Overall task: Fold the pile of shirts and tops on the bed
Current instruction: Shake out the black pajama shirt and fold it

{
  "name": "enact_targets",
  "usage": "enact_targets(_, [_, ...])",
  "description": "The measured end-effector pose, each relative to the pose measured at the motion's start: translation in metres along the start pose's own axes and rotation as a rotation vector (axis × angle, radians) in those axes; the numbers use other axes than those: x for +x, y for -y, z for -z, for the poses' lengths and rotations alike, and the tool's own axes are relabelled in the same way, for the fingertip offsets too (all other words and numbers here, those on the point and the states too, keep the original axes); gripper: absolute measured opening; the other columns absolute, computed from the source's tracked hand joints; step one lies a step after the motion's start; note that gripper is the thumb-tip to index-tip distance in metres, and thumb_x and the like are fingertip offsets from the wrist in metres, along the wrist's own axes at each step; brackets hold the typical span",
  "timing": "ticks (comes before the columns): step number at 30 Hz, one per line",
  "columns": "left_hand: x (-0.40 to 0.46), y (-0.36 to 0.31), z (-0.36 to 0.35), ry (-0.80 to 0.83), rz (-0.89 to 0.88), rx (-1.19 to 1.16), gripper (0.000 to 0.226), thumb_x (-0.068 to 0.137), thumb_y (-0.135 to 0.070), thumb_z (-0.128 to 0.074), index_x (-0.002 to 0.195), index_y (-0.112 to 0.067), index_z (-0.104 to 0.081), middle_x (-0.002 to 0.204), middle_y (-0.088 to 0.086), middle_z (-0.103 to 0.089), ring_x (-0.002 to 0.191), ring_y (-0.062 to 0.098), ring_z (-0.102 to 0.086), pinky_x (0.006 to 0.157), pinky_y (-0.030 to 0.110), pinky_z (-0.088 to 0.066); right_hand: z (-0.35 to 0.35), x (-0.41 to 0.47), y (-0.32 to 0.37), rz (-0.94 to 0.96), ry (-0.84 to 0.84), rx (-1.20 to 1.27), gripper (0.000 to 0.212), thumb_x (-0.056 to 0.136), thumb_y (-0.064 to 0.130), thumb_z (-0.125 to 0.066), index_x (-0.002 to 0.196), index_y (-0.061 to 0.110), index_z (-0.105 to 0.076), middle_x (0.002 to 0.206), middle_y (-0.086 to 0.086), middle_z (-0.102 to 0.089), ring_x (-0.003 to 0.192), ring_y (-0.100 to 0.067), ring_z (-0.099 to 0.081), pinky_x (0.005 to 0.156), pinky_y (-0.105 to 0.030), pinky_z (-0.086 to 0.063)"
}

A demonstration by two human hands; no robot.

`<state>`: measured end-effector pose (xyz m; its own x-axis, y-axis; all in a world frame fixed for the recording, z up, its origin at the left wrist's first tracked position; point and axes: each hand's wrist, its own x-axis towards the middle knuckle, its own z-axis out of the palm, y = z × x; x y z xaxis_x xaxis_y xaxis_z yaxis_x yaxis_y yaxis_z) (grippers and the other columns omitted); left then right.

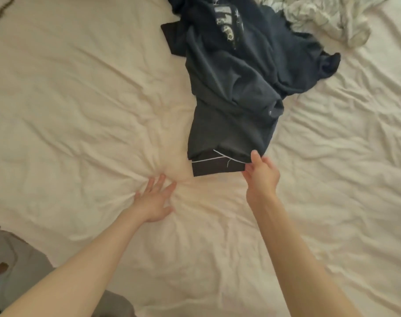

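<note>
Head view: cream, wrinkled bedsheet (80,110) across the whole bed. Near the middle, a neat folded stack: flat black folded top with thin white piping (214,167) at the bottom, dark grey folded shirt (229,133) lying on it. Draped over the stack's far end, a loose dark navy printed shirt (240,53), unfolded; beyond it, a crumpled white patterned top (327,19), also unfolded.

Right hand (261,172) at the stack's near right corner, thumb and fingers pinching the grey edge. Left hand (156,197) flat on the sheet, fingers spread, holding nothing.

Judging by this: two pieces apparently folded, at least two left.
</note>
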<state>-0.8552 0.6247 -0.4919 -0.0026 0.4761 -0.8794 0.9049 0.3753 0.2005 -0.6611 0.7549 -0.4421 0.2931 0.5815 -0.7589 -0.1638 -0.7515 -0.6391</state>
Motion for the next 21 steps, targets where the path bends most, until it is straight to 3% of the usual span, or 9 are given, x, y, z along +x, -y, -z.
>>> enact_targets(3, [-0.028,-0.012,-0.005,-0.33,-0.072,-0.293,0.063,0.095,-0.03,-0.05,0.149,-0.017,-0.019,0.155,0.008,-0.018,0.142,0.02,-0.018,0.114,0.028,-0.018,0.034,-0.047,-0.008,0.007,0.072,0.057,0.021,0.095,0.012,-0.054,0.074,0.012,-0.051,0.079,-0.003,-0.06,0.07,-0.014,-0.061,0.078,-0.028,-0.053])
enact_targets(6, [-0.078,-0.044,-0.011,-0.547,-0.273,-0.398,0.07,0.09,-0.03,-0.06,0.147,-0.02,-0.022,0.153,-0.001,-0.021,0.141,0.012,-0.021,0.11,0.02,-0.018,0.055,-0.095,-0.02,0.0,0.165,0.083,0.014,0.095,0.011,-0.055,0.081,0.008,-0.055,0.081,-0.006,-0.066,0.074,-0.017,-0.066,0.08,-0.028,-0.055])
enact_targets(8, [-0.112,-0.07,-0.014,-0.615,-0.43,-0.388,0.073,0.087,-0.032,-0.063,0.147,-0.026,-0.023,0.152,-0.008,-0.02,0.14,0.005,-0.02,0.111,0.019,-0.021,0.06,-0.129,-0.022,0.028,0.221,0.088,0.011,0.094,0.011,-0.055,0.086,0.004,-0.058,0.085,-0.01,-0.069,0.079,-0.021,-0.067,0.077,-0.028,-0.056])
enact_targets(11, [-0.152,-0.095,-0.012,-0.764,-0.557,-0.415,0.063,0.086,-0.032,-0.063,0.142,-0.02,-0.035,0.146,-0.007,-0.033,0.133,0.005,-0.035,0.108,0.024,-0.035,0.068,-0.175,-0.004,0.156,0.218,0.045,0.015,0.093,0.009,-0.057,0.079,0.004,-0.056,0.075,-0.007,-0.062,0.07,-0.015,-0.065,0.058,-0.022,-0.054])
enact_targets(14, [-0.195,-0.107,0.013,-0.875,-0.656,-0.464,0.055,0.086,-0.022,-0.065,0.136,-0.016,-0.043,0.137,-0.007,-0.04,0.125,0.003,-0.04,0.103,0.018,-0.036,0.087,-0.219,0.031,0.35,0.215,-0.008,0.014,0.091,0.009,-0.059,0.081,0.0,-0.057,0.075,-0.01,-0.061,0.063,-0.009,-0.065,0.047,-0.02,-0.046])
enact_targets(18, [-0.269,-0.12,0.045,-0.984,-0.812,-0.361,0.046,0.088,-0.024,-0.063,0.131,-0.019,-0.047,0.13,-0.007,-0.049,0.117,0.004,-0.049,0.094,0.01,-0.038,0.107,-0.28,0.068,0.676,0.156,-0.214,0.03,0.089,0.012,-0.062,0.077,-0.013,-0.052,0.075,-0.031,-0.059,0.065,-0.015,-0.068,0.047,-0.022,-0.041])
enact_targets(21, [-0.328,-0.132,0.052,-0.951,-0.86,-0.49,0.046,0.086,-0.023,-0.065,0.129,-0.021,-0.047,0.123,-0.008,-0.054,0.107,0.006,-0.056,0.091,0.019,-0.046,0.114,-0.329,0.096,0.815,0.104,-0.275,0.033,0.088,0.014,-0.063,0.067,-0.007,-0.048,0.059,-0.02,-0.051,0.059,-0.012,-0.066,0.049,-0.021,-0.038])
